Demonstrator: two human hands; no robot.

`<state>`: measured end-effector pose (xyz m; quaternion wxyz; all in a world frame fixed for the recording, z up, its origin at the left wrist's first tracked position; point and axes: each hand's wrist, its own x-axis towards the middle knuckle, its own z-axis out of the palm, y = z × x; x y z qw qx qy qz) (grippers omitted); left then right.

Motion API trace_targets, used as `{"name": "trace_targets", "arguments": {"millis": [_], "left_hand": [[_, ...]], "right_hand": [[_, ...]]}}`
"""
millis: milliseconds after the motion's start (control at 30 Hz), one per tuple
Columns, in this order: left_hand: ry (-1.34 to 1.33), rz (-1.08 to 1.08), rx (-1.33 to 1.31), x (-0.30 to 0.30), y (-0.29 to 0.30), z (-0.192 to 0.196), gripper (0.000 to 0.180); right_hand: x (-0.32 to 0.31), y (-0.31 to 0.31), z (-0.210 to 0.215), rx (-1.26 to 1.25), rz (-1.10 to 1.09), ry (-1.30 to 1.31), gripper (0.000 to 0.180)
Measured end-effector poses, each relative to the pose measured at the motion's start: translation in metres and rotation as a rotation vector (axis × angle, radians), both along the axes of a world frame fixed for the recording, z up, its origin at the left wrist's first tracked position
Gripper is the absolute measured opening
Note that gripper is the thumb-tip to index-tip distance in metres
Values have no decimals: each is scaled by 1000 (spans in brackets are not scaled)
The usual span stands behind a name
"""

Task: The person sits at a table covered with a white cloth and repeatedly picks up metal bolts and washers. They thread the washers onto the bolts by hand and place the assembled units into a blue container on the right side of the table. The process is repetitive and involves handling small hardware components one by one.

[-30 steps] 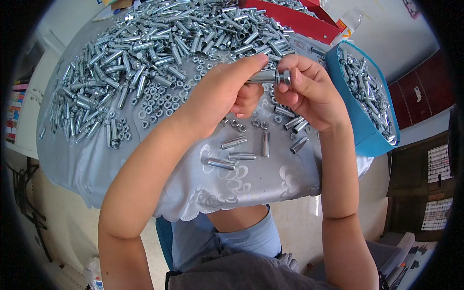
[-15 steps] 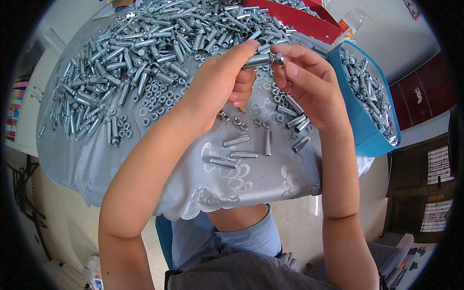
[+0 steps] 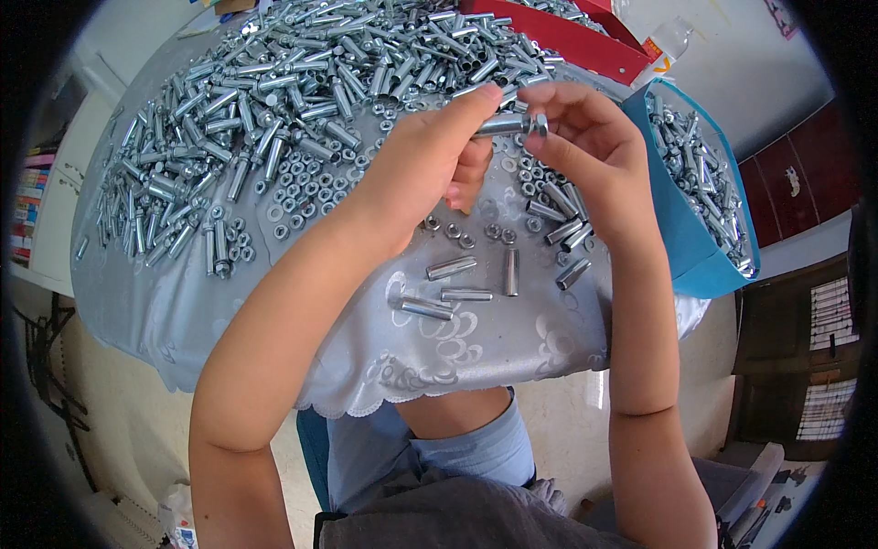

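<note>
A shiny metal sleeve anchor bolt [image 3: 505, 126] lies nearly level above the table, its hex nut [image 3: 539, 125] at the right end. My left hand [image 3: 428, 156] is closed round the sleeve, thumb along the top and fingers curled below. At the nut end, my right hand [image 3: 599, 137] has its thumb against the nut and its fingers curled behind it. Below my hands, loose metal sleeves [image 3: 451, 267] and hex nuts [image 3: 454, 231] are scattered on the grey patterned tablecloth [image 3: 366, 357].
A large heap of sleeve anchors [image 3: 302, 78] covers the table's far and left parts. A blue box [image 3: 686, 265] of anchors stands at the right. Behind it are a red box [image 3: 585, 46] and a clear plastic bottle [image 3: 668, 41].
Both hands have shifted slightly right with the anchor bolt. My right thumb and fingers have changed position round the nut, which now shows more of its face.
</note>
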<state>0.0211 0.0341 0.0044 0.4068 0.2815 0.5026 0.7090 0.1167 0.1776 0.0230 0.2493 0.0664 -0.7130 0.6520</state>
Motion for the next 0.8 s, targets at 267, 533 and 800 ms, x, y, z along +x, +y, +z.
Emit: {"name": "trace_targets", "arguments": {"millis": [267, 533, 800], "left_hand": [[-24, 92, -65, -1, 1, 3, 51], [8, 121, -76, 2, 1, 3, 50], [13, 132, -86, 0, 1, 2, 48]], "right_hand": [[-4, 7, -5, 229, -118, 21, 25], [-2, 7, -5, 325, -203, -101, 16], [-2, 4, -5, 367, -173, 54, 25]]}}
